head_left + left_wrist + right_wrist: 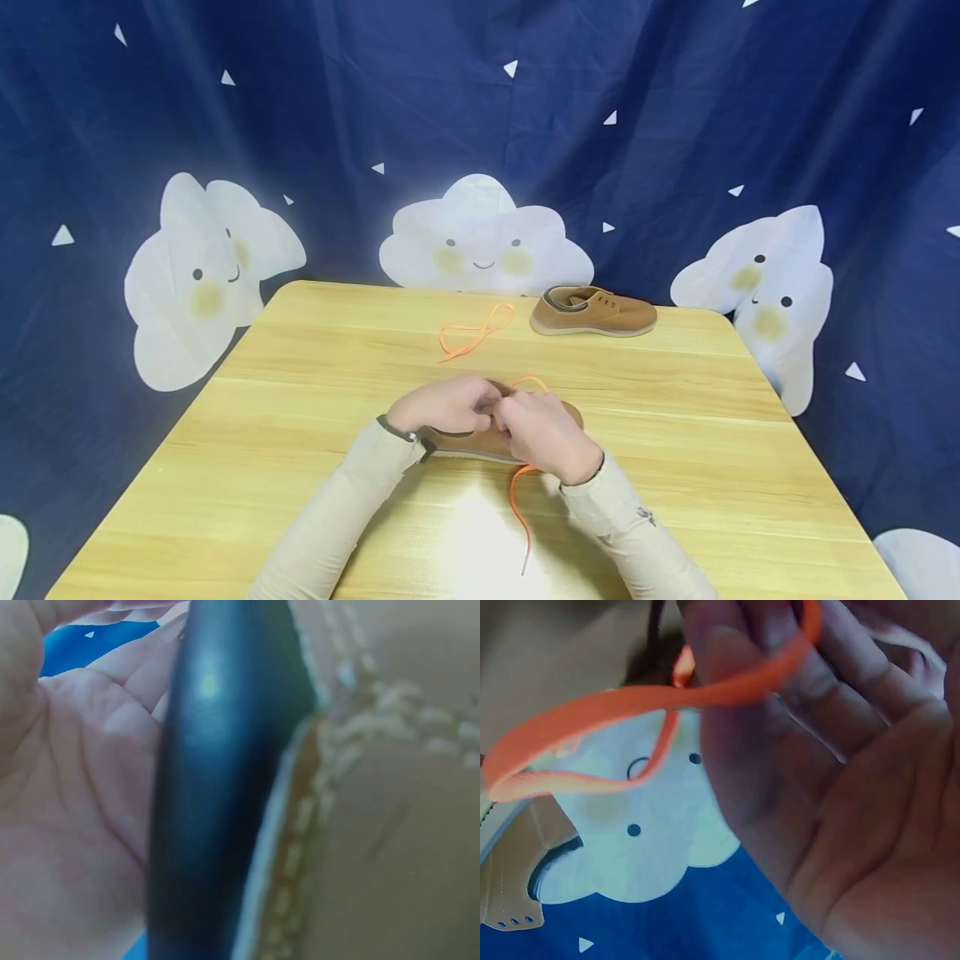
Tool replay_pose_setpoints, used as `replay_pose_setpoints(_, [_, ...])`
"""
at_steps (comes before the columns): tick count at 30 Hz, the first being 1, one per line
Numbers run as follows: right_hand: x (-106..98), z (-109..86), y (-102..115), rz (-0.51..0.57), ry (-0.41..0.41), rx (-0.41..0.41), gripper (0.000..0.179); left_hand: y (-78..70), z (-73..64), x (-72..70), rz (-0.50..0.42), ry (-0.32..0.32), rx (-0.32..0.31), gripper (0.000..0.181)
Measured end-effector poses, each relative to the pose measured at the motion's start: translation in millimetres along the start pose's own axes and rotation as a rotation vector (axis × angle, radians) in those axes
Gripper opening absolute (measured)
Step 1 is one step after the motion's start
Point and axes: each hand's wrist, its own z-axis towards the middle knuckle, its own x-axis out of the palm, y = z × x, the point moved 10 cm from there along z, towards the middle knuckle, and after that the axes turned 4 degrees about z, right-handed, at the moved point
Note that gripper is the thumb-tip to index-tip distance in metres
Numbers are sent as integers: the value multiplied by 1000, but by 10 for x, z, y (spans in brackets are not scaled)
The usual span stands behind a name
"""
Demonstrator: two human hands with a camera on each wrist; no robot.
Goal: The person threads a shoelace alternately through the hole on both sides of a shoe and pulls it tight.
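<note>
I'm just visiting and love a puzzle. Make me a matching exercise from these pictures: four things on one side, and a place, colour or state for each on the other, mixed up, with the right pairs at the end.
Things
1. Nearer shoe
2. Farther shoe
3. Loose lace
4. Curtain

Descriptions
A. Dark blue with white clouds
B. Orange, lying on the table apart from both shoes
C. Under the left hand and the right hand
D. No lace visible in its eyelets

Right pairs: 1-C, 2-D, 3-B, 4-A
</note>
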Motion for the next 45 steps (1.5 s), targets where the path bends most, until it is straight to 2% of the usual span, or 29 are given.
replay_pose_setpoints(3, [-112,-32,-60,110,22,-3,37,-9,6,-3,-10,-3,6,14])
replay_pose_setpoints(6, [-346,-110,-236,219,-26,16,4,-17,11,-6,-1,-6,5,19])
replay_pose_setpoints(7, [-428,-144,-325,245,-49,35,6,-18,12,-6,4,-7,1,22])
replay_pose_setpoints(9, [-542,-219,-534,260,-74,92,21,-19,12,-9,13,-8,-6,26])
replay_pose_setpoints(11, [-548,-285,-750,233,-37,169,36,-16,10,-8,9,-6,-11,27])
replay_pose_setpoints(14, [-335,-349,-1024,237,146,297,62,-9,6,-17,2,-15,-20,24])
replay_pose_setpoints(17, [-56,-372,-1164,276,310,366,80,11,4,-24,4,-30,-33,22])
replay_pose_setpoints(19, [75,-337,-1175,310,351,338,78,24,4,-29,11,-43,-42,21])
replay_pose_setpoints(21, [146,-289,-1164,331,352,304,68,42,4,-30,7,-55,-51,21])
replay_pose_setpoints(25, [178,-219,-1144,330,326,251,47,72,9,-38,-23,-70,-71,22])
replay_pose_setpoints(30, [176,-205,-1155,327,327,250,38,81,30,-67,-35,-93,-74,23])
replay_pose_setpoints(36, [171,-196,-1161,319,326,239,36,106,31,-157,-97,-167,-89,26])
replay_pose_setpoints(41, [171,-185,-1158,300,320,237,42,155,-9,-264,-167,-261,-143,35])
replay_pose_setpoints(45, [173,-192,-1172,299,319,266,49,127,-45,-370,-216,-332,-142,36])
